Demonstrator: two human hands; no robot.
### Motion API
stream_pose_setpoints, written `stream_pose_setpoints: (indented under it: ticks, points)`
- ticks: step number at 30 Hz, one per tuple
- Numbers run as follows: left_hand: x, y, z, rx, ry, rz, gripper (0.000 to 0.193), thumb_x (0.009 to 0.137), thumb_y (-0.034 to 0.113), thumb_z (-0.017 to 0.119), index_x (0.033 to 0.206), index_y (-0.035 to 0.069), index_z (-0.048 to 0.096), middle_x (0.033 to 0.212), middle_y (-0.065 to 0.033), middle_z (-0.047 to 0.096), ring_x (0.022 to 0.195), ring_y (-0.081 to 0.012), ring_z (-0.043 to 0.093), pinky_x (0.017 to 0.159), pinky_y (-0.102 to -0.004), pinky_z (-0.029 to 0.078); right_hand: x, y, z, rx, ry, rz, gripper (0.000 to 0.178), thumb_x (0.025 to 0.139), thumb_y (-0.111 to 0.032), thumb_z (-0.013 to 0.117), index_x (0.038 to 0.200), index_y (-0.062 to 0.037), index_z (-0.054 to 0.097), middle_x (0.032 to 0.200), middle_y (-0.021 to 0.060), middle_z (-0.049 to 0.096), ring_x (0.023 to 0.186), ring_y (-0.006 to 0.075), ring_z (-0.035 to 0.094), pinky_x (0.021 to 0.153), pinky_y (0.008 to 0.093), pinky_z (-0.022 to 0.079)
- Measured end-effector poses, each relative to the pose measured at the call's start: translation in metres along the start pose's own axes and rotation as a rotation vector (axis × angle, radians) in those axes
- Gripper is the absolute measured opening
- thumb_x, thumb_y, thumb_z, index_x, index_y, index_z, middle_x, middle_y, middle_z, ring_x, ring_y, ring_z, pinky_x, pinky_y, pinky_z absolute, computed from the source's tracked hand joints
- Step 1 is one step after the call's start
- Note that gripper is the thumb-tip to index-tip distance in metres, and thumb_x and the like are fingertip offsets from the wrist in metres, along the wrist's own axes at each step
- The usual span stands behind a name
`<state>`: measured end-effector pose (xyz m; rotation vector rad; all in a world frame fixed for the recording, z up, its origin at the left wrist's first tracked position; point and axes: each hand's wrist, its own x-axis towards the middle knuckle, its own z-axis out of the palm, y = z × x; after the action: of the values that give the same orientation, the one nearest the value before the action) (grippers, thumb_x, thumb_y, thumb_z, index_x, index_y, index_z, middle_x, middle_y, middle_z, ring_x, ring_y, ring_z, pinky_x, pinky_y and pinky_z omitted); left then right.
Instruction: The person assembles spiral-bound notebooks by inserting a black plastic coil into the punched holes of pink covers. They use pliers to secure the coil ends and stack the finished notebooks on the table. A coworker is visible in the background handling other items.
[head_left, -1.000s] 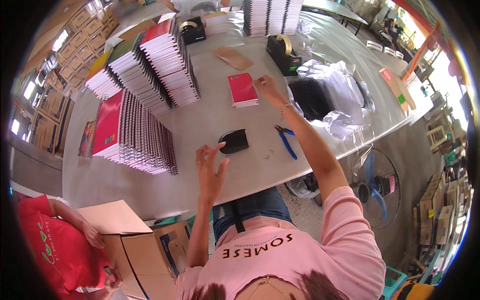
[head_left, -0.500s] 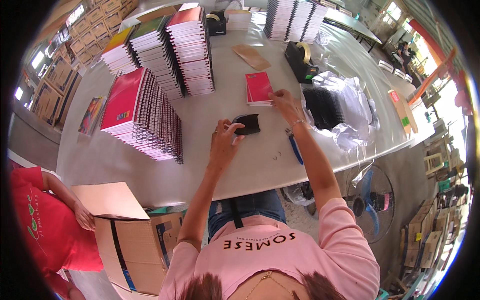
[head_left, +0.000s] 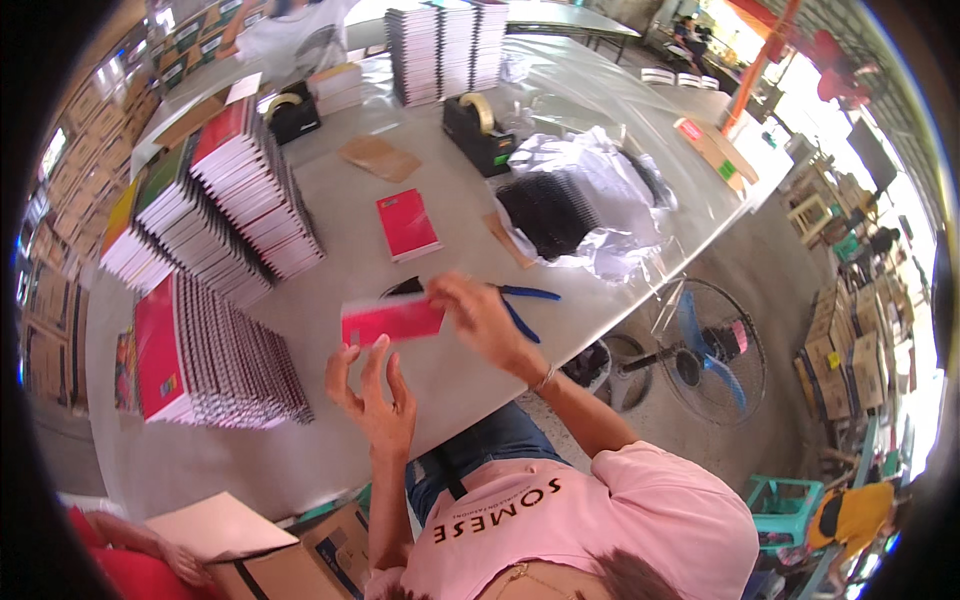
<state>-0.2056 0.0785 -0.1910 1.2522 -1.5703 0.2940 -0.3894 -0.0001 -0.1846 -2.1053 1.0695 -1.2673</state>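
A small red-covered notebook (head_left: 385,326), blurred by motion, is tilted above the table close to me. My right hand (head_left: 482,322) pinches its right end. Below its left part is my left hand (head_left: 376,395), fingers apart, with the fingertips at the notebook's lower edge. Behind the notebook lies a black curved binding piece (head_left: 404,288), partly hidden. Blue-handled pliers (head_left: 522,318) rest just beyond my right hand, their jaws covered by it. Farther back, a little pile of red notebooks (head_left: 407,222) lies flat.
Tall stacks of spiral notebooks (head_left: 235,350) fill the left side. Black binding combs (head_left: 548,215) lie in crumpled white wrapping (head_left: 610,240) at right, near a tape dispenser (head_left: 478,132). A cardboard box (head_left: 290,570) and a red-sleeved person are at lower left; a fan (head_left: 705,355) stands beyond the table edge.
My right hand has lifted a red notebook off the small pile and brought it nearer. My left hand has let go of the black binding piece. The view has turned right.
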Motion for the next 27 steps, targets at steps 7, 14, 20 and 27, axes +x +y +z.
stream_pose_setpoints:
  ticks: [7,14,20,27]
  points:
    - [-0.018,0.003,0.012,0.212,-0.465,-0.058,0.04,0.091,0.013,0.064,0.13,0.019,0.057,0.126,-0.004,0.051,0.126,-0.023,0.047,0.116,-0.0595,0.015,-0.044,-0.014,0.025,-0.033,-0.108,0.096,0.032,0.086,0.001,0.058,0.118,-0.004,0.056,0.108,0.0144,0.066,0.102,0.0374,0.06,0.094,0.0453,0.048]
    - [-0.015,0.015,0.005,0.229,-0.462,-0.073,0.028,0.088,0.007,0.061,0.114,0.017,0.058,0.121,0.0006,0.054,0.127,-0.0212,0.048,0.114,-0.069,0.005,-0.05,-0.015,0.02,-0.137,-0.041,-0.093,0.028,0.087,0.002,0.059,0.114,-0.0035,0.058,0.106,0.0113,0.067,0.099,0.0339,0.063,0.092,0.0432,0.048]
    - [-0.017,0.02,0.001,0.298,-0.528,-0.133,0.025,0.089,0.006,0.057,0.112,0.016,0.059,0.117,0.0005,0.057,0.124,-0.0237,0.049,0.114,-0.0691,0.005,-0.057,-0.02,0.03,-0.087,-0.1,-0.039,0.026,0.087,0.0,0.061,0.113,-0.0037,0.06,0.108,0.0103,0.067,0.102,0.0323,0.062,0.094,0.0423,0.046]
    - [-0.018,0.012,0.003,0.223,-0.518,-0.15,0.022,0.093,0.009,0.055,0.113,0.016,0.059,0.111,-0.001,0.059,0.121,-0.0247,0.049,0.114,-0.0684,0.006,-0.017,0.022,-0.03,-0.103,0.11,0.161,0.021,0.088,-0.014,0.067,0.109,-0.0136,0.065,0.117,0.0097,0.063,0.111,0.0325,0.057,0.096,0.0485,0.039]
